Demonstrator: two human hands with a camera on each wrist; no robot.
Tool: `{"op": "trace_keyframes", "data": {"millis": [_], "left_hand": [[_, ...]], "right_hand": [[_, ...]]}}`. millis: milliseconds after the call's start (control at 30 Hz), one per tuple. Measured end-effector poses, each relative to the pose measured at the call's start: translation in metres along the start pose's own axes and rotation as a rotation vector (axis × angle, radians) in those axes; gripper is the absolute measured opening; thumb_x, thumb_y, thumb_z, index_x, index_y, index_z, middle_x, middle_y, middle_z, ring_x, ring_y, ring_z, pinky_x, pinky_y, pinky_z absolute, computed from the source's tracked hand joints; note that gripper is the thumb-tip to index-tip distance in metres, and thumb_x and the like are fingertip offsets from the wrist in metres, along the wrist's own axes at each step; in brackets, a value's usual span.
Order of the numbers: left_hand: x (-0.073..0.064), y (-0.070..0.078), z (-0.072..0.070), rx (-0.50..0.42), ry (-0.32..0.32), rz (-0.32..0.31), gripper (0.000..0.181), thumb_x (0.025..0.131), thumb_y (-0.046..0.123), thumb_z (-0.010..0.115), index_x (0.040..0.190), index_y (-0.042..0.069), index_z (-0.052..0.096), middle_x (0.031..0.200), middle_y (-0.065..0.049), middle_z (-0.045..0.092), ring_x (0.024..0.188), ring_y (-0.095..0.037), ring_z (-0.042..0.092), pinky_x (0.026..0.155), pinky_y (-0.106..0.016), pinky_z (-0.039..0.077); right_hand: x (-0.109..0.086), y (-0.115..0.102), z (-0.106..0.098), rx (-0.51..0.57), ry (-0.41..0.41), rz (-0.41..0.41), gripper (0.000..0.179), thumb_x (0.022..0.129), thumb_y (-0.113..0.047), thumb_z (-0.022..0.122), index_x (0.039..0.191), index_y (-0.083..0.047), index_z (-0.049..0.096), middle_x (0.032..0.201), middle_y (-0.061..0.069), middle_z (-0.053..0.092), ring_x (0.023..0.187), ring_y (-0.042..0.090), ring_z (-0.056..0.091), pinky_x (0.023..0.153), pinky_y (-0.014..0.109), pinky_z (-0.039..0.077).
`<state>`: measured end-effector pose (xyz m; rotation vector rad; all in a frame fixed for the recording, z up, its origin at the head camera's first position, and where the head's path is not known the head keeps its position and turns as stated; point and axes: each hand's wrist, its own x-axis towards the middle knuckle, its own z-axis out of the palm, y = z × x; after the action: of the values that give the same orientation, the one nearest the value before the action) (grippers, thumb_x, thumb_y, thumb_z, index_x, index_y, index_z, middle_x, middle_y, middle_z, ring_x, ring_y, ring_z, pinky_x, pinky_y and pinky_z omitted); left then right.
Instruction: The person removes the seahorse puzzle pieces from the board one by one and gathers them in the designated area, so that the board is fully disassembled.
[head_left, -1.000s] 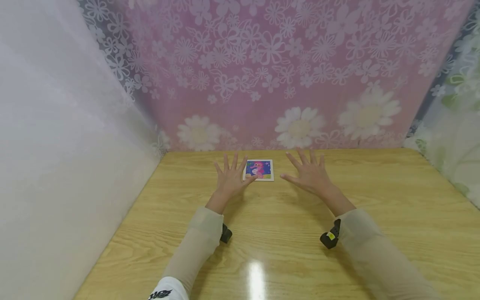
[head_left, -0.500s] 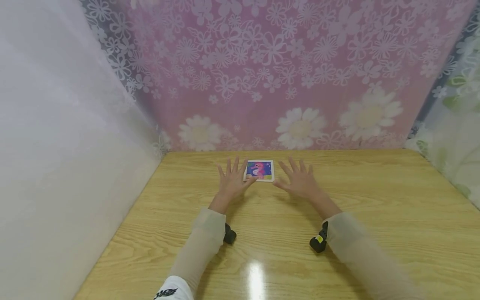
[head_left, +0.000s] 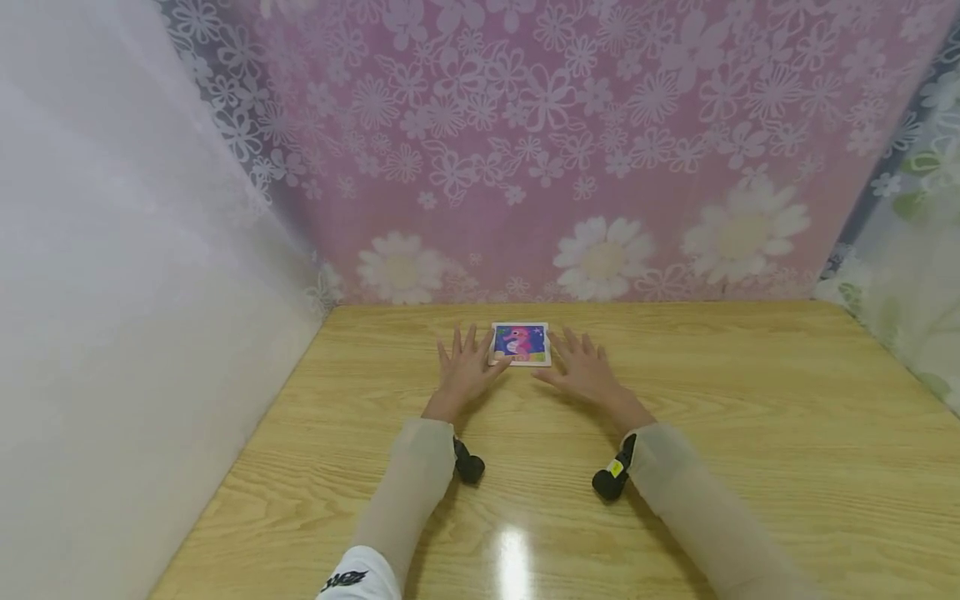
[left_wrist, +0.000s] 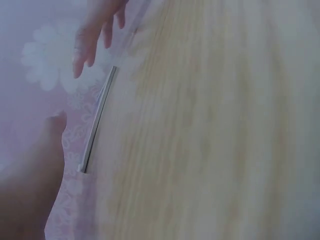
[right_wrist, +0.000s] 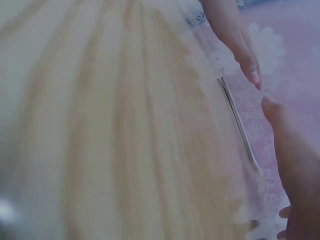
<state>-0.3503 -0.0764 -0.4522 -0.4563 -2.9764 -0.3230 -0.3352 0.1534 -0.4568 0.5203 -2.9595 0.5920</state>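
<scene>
A flat square picture board (head_left: pixel 521 343) with a pink seahorse on blue and a white border lies near the table's far edge in the head view. My left hand (head_left: pixel 465 372) is spread at its left side, thumb by the lower left corner. At the right side, my right hand (head_left: pixel 587 373) has its fingers extended, the index by the board's edge. Neither hand holds anything. Edge-on in the left wrist view, the board (left_wrist: pixel 99 120) looks thin, and my right hand (left_wrist: pixel 100 27) hangs above it. Whether any fingertip touches the board, I cannot tell.
The wood-grain table (head_left: pixel 540 483) meets a pink flowered curtain (head_left: pixel 525 167) just behind the board. A white wall sheet (head_left: pixel 150 292) borders the left side, and a leafy sheet (head_left: pixel 907 275) the right. Black wrist cameras (head_left: pixel 611 483) sit at both cuffs.
My right hand has moved left and slightly nearer me, from apart to right beside the board. The left hand has barely shifted. The board lies where it was.
</scene>
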Motion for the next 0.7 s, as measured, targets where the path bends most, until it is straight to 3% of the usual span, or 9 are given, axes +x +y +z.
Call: {"op": "trace_keyframes", "data": {"millis": [367, 700], "left_hand": [[0.009, -0.013, 0.021, -0.019, -0.044, -0.006, 0.067, 0.092, 0.061, 0.027, 0.148, 0.023, 0.022, 0.151, -0.012, 0.013, 0.135, -0.039, 0.007, 0.098, -0.064, 0.001], [0.012, -0.012, 0.025, -0.002, -0.075, -0.029, 0.059, 0.096, 0.055, 0.022, 0.147, 0.026, 0.023, 0.151, -0.010, 0.015, 0.135, -0.037, 0.005, 0.101, -0.061, 0.000]], "right_hand": [[0.012, 0.011, 0.017, -0.003, 0.025, 0.025, 0.080, 0.086, -0.065, 0.039, 0.146, -0.013, 0.028, 0.147, 0.022, 0.018, 0.130, 0.050, 0.006, 0.101, 0.060, 0.000], [0.016, 0.015, 0.017, -0.024, 0.027, 0.020, 0.068, 0.092, -0.055, 0.040, 0.144, -0.013, 0.032, 0.147, 0.022, 0.020, 0.132, 0.048, 0.006, 0.102, 0.059, 0.000]]}}
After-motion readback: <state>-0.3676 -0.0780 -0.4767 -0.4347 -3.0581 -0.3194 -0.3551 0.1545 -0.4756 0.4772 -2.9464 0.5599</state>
